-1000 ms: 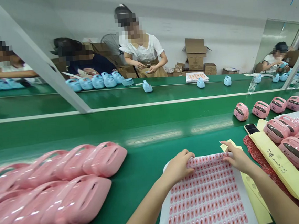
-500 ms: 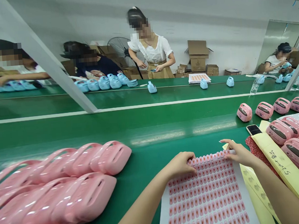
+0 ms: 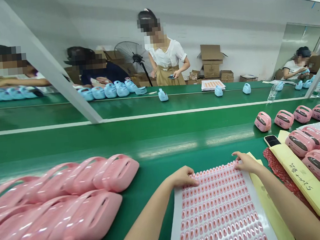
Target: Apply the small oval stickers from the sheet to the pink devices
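A white sticker sheet, covered with rows of small pink oval stickers with reddish centres, lies in front of me. My left hand pinches its far left corner between thumb and fingers. At the far right corner, my right hand grips the edge, with the index finger sticking out. Yellow paper shows under and beside the sheet's right side. Left of my arms stand two rows of glossy pink plastic housings with loop handles.
To the right are a phone, a folded yellow paper strip with handwriting, red bubble wrap and pink units with dark windows. Across the green bench, co-workers sit or stand by light-blue units. A slanted metal post crosses the left.
My left hand has slid left along the sheet's top edge to the corner. The right hand has shifted slightly left, and the sheet lies flatter. The standing co-worker's arms have moved.
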{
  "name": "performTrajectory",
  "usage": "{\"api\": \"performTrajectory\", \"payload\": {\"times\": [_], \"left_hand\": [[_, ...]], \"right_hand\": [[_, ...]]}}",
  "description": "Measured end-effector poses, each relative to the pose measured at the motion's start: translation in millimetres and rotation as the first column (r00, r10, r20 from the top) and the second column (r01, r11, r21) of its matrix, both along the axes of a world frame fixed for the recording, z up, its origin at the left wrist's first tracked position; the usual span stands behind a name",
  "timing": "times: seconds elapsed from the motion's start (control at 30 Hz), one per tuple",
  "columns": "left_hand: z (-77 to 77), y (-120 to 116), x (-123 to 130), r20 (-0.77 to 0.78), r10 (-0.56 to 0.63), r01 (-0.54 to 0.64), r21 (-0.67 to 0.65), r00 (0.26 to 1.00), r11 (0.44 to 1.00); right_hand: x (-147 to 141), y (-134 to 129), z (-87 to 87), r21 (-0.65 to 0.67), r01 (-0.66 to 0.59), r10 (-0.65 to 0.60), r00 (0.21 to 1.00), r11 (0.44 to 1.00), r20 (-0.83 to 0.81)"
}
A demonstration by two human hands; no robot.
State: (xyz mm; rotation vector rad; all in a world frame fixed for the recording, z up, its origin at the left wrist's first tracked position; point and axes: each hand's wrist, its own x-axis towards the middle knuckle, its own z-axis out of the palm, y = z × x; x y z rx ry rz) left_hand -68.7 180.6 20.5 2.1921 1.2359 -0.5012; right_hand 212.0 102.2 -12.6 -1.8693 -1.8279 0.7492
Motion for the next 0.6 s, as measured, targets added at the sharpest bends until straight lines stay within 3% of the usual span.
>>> {"api": "performTrajectory", "payload": {"times": [0.1, 0.2, 0.33, 0.4, 0.53, 0.6], "left_hand": [[-7.3, 0.2, 1.5, -0.005, 0.055, -0.055, 0.081, 0.998, 0.995], [-12.3, -5.3, -1.1, 0.032, 0.128, -0.132, 0.247, 0.991, 0.960], [-24.1, -31.5, -3.9, 0.129, 0.181, -0.222, 0.532, 0.975, 0.817], [-36.6, -50.9, 0.5, 0.165, 0.120, -0.198, 0.625, 0.979, 0.755], [-67.6, -83.5, 15.9, 0.198, -0.156, -0.031, 0.706, 0.968, 0.707], [-79.1, -90.7, 20.1, 0.203, -0.231, 0.008, 0.734, 0.951, 0.679]], "right_hand": [[-16.0, 1.2, -10.6, 0.105, 0.024, -0.031, 0.997, 0.994, 0.068], [-30.4, 2.0, -25.3, 0.206, 0.045, -0.074, 0.988, 0.978, 0.133], [-37.1, 3.3, -44.3, 0.287, 0.074, -0.130, 0.975, 0.955, 0.182], [-36.8, 4.0, -51.6, 0.310, 0.085, -0.152, 0.968, 0.947, 0.199], [-36.8, 5.7, -60.9, 0.335, 0.084, -0.168, 0.959, 0.938, 0.230], [-37.4, 7.5, -63.3, 0.344, 0.078, -0.168, 0.955, 0.936, 0.243]]}}
